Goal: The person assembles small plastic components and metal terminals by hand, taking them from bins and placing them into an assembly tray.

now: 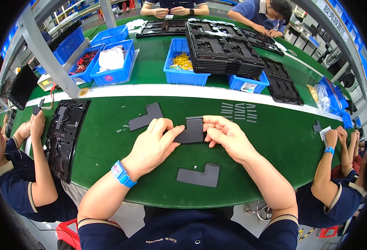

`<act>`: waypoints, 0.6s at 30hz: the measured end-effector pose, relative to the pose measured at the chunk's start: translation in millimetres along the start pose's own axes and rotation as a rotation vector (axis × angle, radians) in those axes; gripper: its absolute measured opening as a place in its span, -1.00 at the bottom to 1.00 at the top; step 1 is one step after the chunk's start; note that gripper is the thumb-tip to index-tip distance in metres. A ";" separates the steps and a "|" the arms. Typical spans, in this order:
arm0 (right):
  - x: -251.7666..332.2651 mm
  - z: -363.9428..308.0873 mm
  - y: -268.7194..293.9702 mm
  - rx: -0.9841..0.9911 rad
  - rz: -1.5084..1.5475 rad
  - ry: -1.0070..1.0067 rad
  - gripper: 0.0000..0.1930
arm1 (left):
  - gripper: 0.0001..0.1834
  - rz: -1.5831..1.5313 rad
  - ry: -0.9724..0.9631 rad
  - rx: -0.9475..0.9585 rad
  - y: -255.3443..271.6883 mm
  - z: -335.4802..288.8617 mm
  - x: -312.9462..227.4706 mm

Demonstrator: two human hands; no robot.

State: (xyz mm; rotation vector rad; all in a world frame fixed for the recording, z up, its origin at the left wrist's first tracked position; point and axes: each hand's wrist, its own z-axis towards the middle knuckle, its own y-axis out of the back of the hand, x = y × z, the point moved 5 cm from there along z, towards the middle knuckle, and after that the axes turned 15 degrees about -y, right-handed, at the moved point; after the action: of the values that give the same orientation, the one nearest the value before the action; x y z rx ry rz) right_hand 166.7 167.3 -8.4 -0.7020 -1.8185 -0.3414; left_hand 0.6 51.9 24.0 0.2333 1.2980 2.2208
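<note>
Between both hands, a little above the green table, is a dark grey L-shaped flat piece (190, 134). My left hand (153, 143) pinches its left end between thumb and fingers. At its right upper side, my right hand (226, 137) grips the edge with thumb and fingertips. A similar L-shaped piece (146, 117) lies flat beyond my left hand. Nearer to me, another L-shaped piece (200, 175) rests on the table, with a small pale tab at its inner corner. Rows of thin grey strips (239, 111) lie beyond my right hand.
A tall stack of black trays (225, 50) stands past the white divider, beside blue bins (185, 75). At the left lies a black tray (66, 133) near a co-worker (23, 175). Another co-worker (337, 179) sits at the right, and two more work across the table.
</note>
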 end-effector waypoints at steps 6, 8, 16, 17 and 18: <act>1.9 -1.8 -7.0 0.000 -0.079 0.070 -0.53 | -0.43 0.004 0.023 0.006 0.3 -2.7 2.0; 1.7 -3.4 -9.2 -0.009 -0.127 0.091 -0.51 | -0.40 -0.026 0.023 -0.014 -1.4 -2.9 1.9; 7.3 -11.0 -16.8 -0.229 -0.559 0.287 -0.45 | -0.37 -0.073 0.013 -0.005 -1.2 -2.3 -0.9; 7.3 -11.6 -17.7 -0.228 -0.558 0.288 -0.45 | -0.38 -0.072 0.018 0.004 -1.3 -2.9 -1.2; 8.3 -12.7 -18.6 -0.258 -0.614 0.302 -0.48 | -0.39 -0.071 0.023 0.012 -1.3 -3.3 -1.2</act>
State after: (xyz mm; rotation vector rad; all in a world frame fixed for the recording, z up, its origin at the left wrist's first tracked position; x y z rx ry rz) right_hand 163.1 148.3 5.8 -0.2239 -1.6759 -1.0443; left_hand 0.8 49.3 21.4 0.1638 1.3124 2.1624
